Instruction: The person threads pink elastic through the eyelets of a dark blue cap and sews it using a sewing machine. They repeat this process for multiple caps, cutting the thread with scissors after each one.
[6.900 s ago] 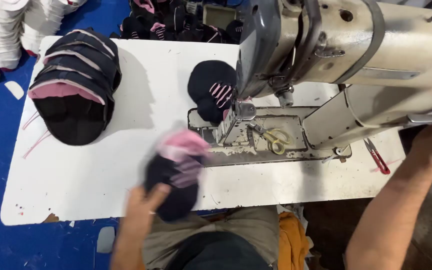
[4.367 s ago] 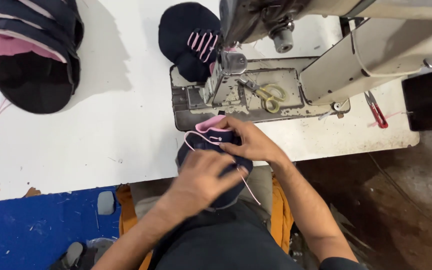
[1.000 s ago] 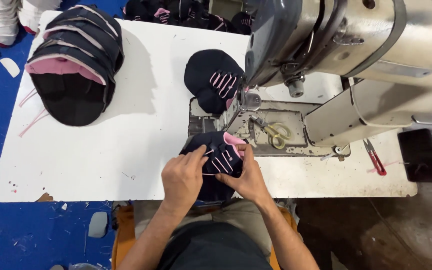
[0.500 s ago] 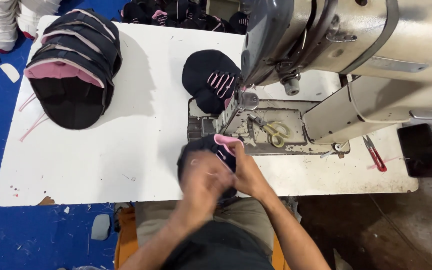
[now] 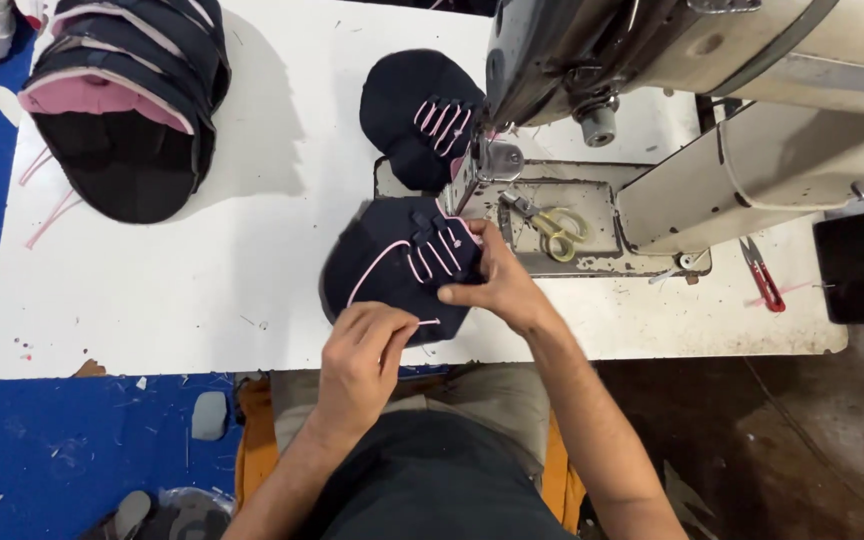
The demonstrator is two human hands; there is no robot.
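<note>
Here the person's two hands hold a dark navy cap (image 5: 402, 265) at the near edge of the white tabletop (image 5: 202, 290), just in front of the sewing machine (image 5: 692, 90) and its needle area (image 5: 472, 180). The left hand (image 5: 364, 350) is curled and pinches the cap's near rim, while the right hand (image 5: 497, 285) grips its right side with fingers closed on the cloth, close beside the metal bed plate (image 5: 592, 245). The cap shows pink stripes stitched across its panel and a curved pink trim line, with a thin pink thread trailing by the left hand. By the look of it, this cap is not yet under the needle; a second dark cap with pink stripes (image 5: 422, 115) lies behind the machine head, seemingly done, and a stack of similar caps (image 5: 122, 110) sits at the far left corner. Yellow-handled scissors (image 5: 552, 225) rest on the bed plate, and red snips (image 5: 762, 275) lie toward the right edge.
</note>
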